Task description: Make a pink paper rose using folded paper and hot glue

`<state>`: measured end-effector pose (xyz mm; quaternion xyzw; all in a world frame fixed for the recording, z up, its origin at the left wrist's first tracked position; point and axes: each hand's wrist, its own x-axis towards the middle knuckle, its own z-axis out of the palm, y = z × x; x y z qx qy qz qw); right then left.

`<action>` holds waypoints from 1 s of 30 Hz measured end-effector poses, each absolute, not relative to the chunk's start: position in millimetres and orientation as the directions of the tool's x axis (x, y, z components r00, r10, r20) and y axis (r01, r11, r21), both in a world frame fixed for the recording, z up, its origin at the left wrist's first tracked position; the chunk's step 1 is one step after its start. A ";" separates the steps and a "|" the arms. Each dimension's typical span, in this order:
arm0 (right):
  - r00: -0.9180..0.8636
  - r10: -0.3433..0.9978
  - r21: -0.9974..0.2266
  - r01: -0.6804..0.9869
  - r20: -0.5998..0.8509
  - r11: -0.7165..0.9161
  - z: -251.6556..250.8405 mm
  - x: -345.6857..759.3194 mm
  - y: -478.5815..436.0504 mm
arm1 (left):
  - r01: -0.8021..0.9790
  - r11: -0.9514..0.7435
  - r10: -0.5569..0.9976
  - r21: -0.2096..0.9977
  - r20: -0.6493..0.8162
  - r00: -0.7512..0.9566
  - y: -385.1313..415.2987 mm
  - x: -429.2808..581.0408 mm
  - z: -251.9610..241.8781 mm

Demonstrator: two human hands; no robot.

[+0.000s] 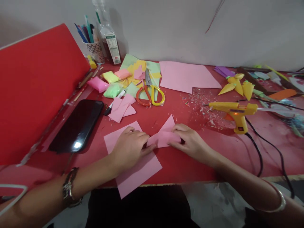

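A small piece of pink paper [164, 138] is held between my two hands, its near edge curled up and a pointed corner sticking out at the far side. My left hand [130, 145] grips its left end with thumb and fingers. At the right end, my right hand [188, 141] pinches the paper between thumb and fingers. Beneath my left hand and wrist lies a larger pink sheet [135, 177], partly over the table's front edge. Cut pink paper pieces [121, 107] lie beyond my left hand, overlapping a black-and-white marker [108, 110].
A yellow glue gun [235, 110] with its orange light lit stands at right, its cable trailing forward. Scissors [151, 91] lie at the back near a pink sheet [185, 76]. A phone [79, 123] rests at left by a red board [40, 91]. A bottle [110, 44] stands behind.
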<state>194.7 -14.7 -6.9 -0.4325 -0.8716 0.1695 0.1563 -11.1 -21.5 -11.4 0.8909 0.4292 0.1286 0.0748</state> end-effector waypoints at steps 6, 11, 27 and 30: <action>-0.566 0.814 -0.341 0.745 0.135 0.574 -10.8 194.2 -18.6 | 0.753 -0.613 0.789 0.239 0.138 0.598 -20.4 -12.0 -10.8; -0.557 0.820 -0.328 0.756 0.134 0.567 -11.3 193.0 -21.1 | 0.697 -0.692 0.719 0.188 0.260 0.644 -19.0 -20.4 -11.2; -0.571 0.814 -0.301 0.762 0.107 0.574 -13.3 192.0 -17.9 | 0.319 -0.944 0.310 -0.086 0.105 0.945 -7.7 -47.4 -2.1; -0.573 0.814 -0.286 0.767 0.096 0.574 -9.6 191.8 -19.3 | 0.319 -0.946 0.309 -0.062 0.127 0.942 -8.0 -58.4 -1.6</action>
